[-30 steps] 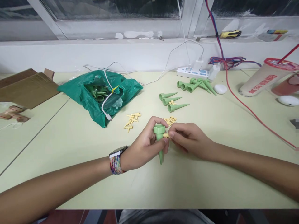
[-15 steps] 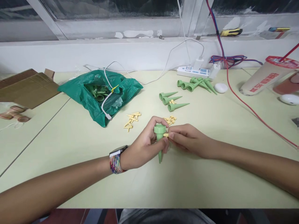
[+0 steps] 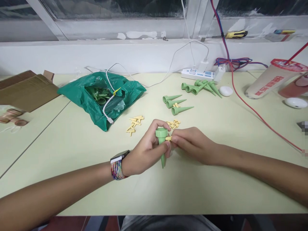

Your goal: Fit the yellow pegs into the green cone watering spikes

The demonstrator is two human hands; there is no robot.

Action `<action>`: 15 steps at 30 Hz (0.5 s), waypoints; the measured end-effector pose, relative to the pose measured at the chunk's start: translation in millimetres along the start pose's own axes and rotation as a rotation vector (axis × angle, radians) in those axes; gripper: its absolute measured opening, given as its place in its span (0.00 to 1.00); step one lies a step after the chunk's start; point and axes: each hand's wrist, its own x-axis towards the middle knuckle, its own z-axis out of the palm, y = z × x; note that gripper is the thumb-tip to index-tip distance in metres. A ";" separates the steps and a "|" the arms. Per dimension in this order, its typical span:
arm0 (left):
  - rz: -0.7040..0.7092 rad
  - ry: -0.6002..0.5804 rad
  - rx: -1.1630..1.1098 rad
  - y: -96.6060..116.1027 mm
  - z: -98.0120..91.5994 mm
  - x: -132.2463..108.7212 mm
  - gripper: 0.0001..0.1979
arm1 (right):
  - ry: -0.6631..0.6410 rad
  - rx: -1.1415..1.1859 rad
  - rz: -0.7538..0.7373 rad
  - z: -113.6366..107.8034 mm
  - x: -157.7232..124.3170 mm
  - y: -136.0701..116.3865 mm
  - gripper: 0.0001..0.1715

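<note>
My left hand is wrapped round a green spike, thumb across its shaft and a fingertip by the wide collar. My right hand pinches a small yellow piece between thumb and fingers. The spike's long axis runs from 12 to 6 o'clock, collar at 12 and point at 6. The yellow piece lies crosswise, on the 9-to-3 line, its visible end against the spike's 3 o'clock side just below the collar; how far it goes in, if at all, I can't tell. My right hand is the nearer one on that side.

On the desk, just past my fingers towards 12, lies a pile of yellow pieces; a second yellow cluster sits at 10. Further out, between 12 and 1, three loose spikes point towards 3, with some yellow bits among them. More green spikes overlap at 1, near a white rounded case. The green bag, torn open with green parts inside, lies at 10.
</note>
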 end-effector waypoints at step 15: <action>0.006 -0.014 0.048 1.6 2.2 -3.3 0.10 | -0.069 0.175 0.171 5.7 -4.7 -9.3 0.27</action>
